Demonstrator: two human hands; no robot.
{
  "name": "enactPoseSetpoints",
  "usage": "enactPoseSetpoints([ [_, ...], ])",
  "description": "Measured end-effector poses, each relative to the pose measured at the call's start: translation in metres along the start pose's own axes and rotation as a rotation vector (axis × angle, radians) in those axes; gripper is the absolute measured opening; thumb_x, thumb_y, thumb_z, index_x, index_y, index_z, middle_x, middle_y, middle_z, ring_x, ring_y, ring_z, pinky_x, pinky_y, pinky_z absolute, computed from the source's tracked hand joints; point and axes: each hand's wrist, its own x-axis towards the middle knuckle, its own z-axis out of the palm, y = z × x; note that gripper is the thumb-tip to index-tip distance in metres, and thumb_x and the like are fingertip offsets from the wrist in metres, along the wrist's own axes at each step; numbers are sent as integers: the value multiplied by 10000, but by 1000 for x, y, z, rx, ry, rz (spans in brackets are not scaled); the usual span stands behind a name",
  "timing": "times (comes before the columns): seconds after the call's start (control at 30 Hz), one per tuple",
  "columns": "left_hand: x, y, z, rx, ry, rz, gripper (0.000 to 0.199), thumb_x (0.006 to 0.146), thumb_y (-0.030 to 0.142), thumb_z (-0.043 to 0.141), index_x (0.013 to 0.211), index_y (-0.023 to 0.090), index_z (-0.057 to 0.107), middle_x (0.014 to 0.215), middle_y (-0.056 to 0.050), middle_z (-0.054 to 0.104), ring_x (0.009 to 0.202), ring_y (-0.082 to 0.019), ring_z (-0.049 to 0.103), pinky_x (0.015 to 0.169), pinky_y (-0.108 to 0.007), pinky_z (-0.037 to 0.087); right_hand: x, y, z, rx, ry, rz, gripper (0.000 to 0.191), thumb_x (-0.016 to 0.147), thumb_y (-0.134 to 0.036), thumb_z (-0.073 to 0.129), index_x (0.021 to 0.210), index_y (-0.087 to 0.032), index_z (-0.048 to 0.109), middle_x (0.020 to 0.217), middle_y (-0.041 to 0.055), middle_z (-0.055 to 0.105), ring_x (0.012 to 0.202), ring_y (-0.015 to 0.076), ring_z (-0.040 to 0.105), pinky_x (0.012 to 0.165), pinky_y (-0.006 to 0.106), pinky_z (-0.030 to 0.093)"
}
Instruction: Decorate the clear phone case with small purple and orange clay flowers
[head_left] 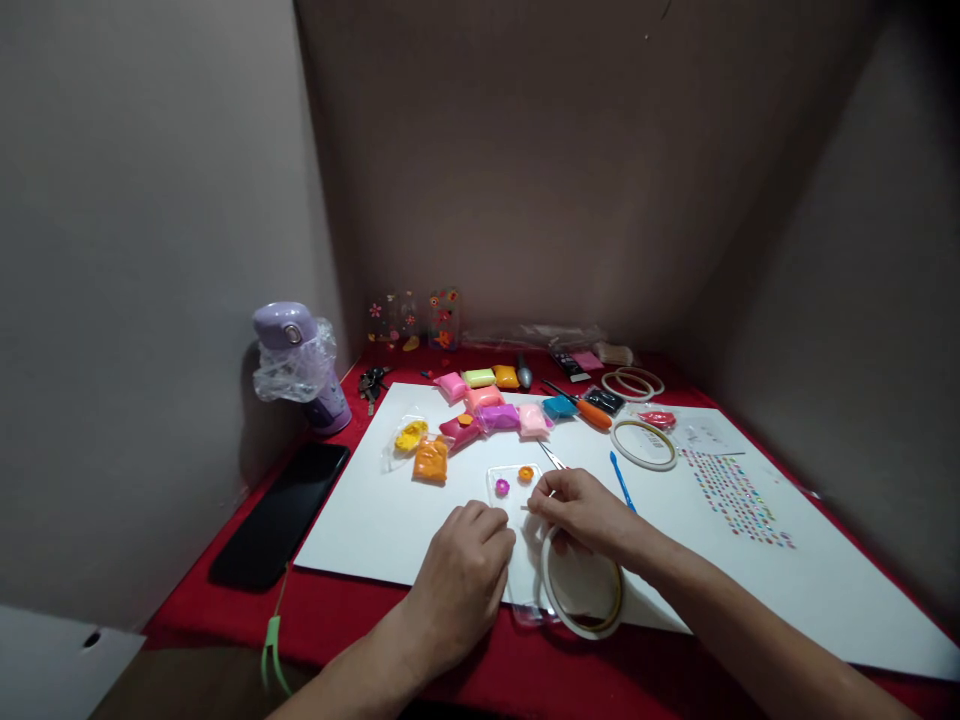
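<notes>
A clear phone case (514, 468) lies near the front edge of the white board, with a magenta clay flower (502, 487) and an orange clay flower (526, 474) on its far end. My left hand (466, 565) is closed at the left edge of the case; its fingertips are partly hidden. Above the case, my right hand (576, 505) pinches a thin pale stick (525, 507), of which only a short tip shows. Under my right wrist stands a roll of tape (547, 590). Just beyond this hand are scissors (551, 455).
Bags of coloured clay (499, 417) cross the board's far half. To the right lie an orange-handled screwdriver (594, 414), a blue tool (621, 480), another ring (643, 463) and gem stickers (739, 500). A black phone (281, 515) and purple bottle (328, 405) stay left.
</notes>
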Motion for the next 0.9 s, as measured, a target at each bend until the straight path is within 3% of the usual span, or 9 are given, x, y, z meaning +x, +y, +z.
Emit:
enactPoseSetpoints([
  [0.17,0,-3,-6,-33,-34,9,151,880,85,427,793,175,511,936,-34,565,885,-186,465,755,-325,416,2,0,8,-58,52,-35,131,791,-278,521,702,-186,551,439,-32,554,409,115,545,395,191,320],
  [0.43,4,-13,-25,-32,-193,103,203,794,11,462,856,181,554,978,-37,591,916,-187,500,789,-310,439,3,-1,19,-126,139,-48,147,792,-257,480,705,-184,574,501,-17,582,428,127,578,417,207,362],
  [0.63,6,-21,-16,-90,-96,117,163,906,142,440,827,179,578,931,-29,603,883,-173,505,786,-303,423,4,3,22,-159,179,-58,173,816,-281,454,693,-185,530,585,-9,604,451,125,590,431,209,386],
  [0.9,-2,-16,-8,-61,-54,80,149,899,107,416,828,167,534,996,-46,583,897,-185,496,778,-319,419,6,3,23,-278,240,-57,176,786,-244,466,643,-183,550,580,20,626,520,140,568,458,216,345],
])
